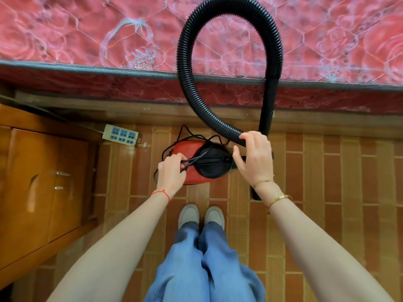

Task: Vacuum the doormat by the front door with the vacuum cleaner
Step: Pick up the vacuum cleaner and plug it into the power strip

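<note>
A small red-and-black canister vacuum cleaner [197,163] sits on the brick-patterned floor [340,192] at the centre of the frame, just in front of the person's shoes. The left hand [171,172] pinches the thin black power cord [174,147] against the vacuum's left side. The right hand [254,159] curls around the lower end of the ribbed black hose [185,68], which loops up over the red quilted mattress [87,38]. A white power strip [121,135] lies on the floor beside the wooden cabinet [41,184] at left.
</note>
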### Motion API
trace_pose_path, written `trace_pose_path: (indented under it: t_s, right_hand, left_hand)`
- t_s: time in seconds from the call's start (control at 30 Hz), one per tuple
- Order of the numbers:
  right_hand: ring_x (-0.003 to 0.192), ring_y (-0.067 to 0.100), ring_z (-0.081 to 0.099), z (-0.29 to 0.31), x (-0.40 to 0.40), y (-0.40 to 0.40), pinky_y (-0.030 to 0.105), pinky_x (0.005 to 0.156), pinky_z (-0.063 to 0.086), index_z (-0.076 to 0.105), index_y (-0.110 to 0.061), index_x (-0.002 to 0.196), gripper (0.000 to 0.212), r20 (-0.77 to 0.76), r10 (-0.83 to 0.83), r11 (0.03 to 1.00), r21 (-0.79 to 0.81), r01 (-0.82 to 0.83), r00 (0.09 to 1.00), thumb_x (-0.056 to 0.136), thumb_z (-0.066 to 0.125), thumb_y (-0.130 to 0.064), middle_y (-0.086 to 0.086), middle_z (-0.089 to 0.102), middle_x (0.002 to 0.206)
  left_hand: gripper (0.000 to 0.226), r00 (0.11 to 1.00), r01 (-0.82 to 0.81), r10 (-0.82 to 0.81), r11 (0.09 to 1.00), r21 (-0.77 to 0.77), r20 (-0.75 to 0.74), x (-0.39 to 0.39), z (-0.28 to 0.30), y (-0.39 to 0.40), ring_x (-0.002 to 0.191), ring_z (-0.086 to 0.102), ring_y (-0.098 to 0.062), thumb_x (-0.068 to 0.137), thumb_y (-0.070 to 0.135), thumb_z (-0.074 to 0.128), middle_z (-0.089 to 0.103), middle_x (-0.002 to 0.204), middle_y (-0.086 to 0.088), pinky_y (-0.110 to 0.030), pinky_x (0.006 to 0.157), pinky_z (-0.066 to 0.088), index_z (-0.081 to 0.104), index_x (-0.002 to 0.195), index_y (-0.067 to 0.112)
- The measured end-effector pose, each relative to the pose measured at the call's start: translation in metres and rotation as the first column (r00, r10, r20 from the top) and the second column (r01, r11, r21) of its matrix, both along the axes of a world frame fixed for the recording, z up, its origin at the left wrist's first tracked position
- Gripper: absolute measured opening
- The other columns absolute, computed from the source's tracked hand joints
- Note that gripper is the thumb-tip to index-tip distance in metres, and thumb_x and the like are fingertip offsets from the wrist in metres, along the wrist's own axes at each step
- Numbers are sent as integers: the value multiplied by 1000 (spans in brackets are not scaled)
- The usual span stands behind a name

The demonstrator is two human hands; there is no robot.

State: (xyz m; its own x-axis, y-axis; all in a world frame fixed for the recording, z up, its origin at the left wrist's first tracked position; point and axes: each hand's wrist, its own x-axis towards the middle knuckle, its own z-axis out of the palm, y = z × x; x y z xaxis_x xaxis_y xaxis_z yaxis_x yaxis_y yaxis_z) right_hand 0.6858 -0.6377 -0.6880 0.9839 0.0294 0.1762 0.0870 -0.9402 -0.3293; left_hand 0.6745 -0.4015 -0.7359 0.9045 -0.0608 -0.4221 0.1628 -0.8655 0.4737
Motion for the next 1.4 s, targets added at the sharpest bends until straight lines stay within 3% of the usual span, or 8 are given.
trace_pose_path:
  t_s: [0.1, 0.23, 0.37, 0.53, 0.77, 0.97, 1.2, 1.4]
  right_hand:
    - [75, 22, 48, -7, -1, 28, 37, 68, 43, 60, -10, 87, 23, -20, 169, 982, -78, -170, 985, 96, 42, -22, 5, 54, 83]
    - [73, 24, 57, -33, 2, 54, 36, 62, 50, 60, -10, 89, 22, -209, 192, 976, -59, -209, 959, 95, 42, -21, 4, 59, 80]
    - [95, 30, 61, -64, 20, 67, 41, 76, 55, 58, -15, 111, 23, -572, -108, 984, 53, 168, 813, 97, 42, -22, 9, 62, 106]
    - [104, 36, 60, -100, 52, 67, 44, 88, 53, 53, -25, 126, 34, -697, -184, 934, 96, 344, 693, 95, 41, -20, 14, 62, 117]
    - [115, 32, 56, -151, 91, 89, 40, 95, 51, 50, -25, 133, 44, -732, -57, 986, 67, 154, 679, 92, 45, -10, 11, 56, 131]
    - [96, 31, 62, -161, 97, 102, 35, 77, 54, 62, -16, 106, 19, -659, -63, 993, 34, 114, 750, 93, 47, -16, 11, 66, 107]
    - [83, 15, 65, -140, 95, 125, 23, 74, 51, 65, -26, 80, 12, -595, -41, 941, 247, 231, 803, 77, 74, -34, -5, 69, 82]
    - [70, 5, 63, -121, 75, 170, 21, 71, 50, 67, -25, 84, 12, -458, 139, 902, 425, 78, 878, 73, 71, -22, -11, 65, 66]
  left_hand:
    - [30, 1000, -11, 11, 1000, 22, 1, -2, -3, 12, 88, 54, -15, 81, 5, 65, 59, 85, 10, -35, 90, 40, 60, 104, 23]
    - [30, 1000, -7, 7, 1000, 3, 16, -6, -9, 27, 89, 54, -15, 79, 5, 65, 61, 88, 10, -38, 93, 42, 62, 102, 25]
    - [30, 999, -1, 3, 999, -46, 34, -10, -18, 42, 93, 54, -13, 78, 6, 65, 62, 94, 9, -36, 98, 38, 62, 100, 25]
    - [28, 999, 32, -29, 997, -75, 39, -16, -36, 66, 92, 51, -13, 77, 6, 64, 60, 93, 9, -37, 98, 36, 60, 97, 25]
    - [30, 994, 87, -81, 993, -83, 76, -13, -71, 94, 95, 50, -15, 75, 7, 65, 60, 97, 8, -37, 96, 41, 60, 100, 23]
    - [33, 988, 126, -124, 992, -25, 87, -13, -87, 103, 101, 52, -19, 78, 13, 69, 62, 104, 1, -34, 97, 40, 59, 109, 19]
    - [54, 986, 163, -164, 986, -32, -39, -11, -82, 97, 115, 50, -18, 76, 42, 76, 59, 119, 2, -38, 108, 33, 56, 120, 19]
    - [47, 947, -318, 282, 890, -328, -155, 3, -59, 82, 125, 49, -16, 99, 46, 41, 57, 133, -1, -22, 96, 34, 54, 133, 16]
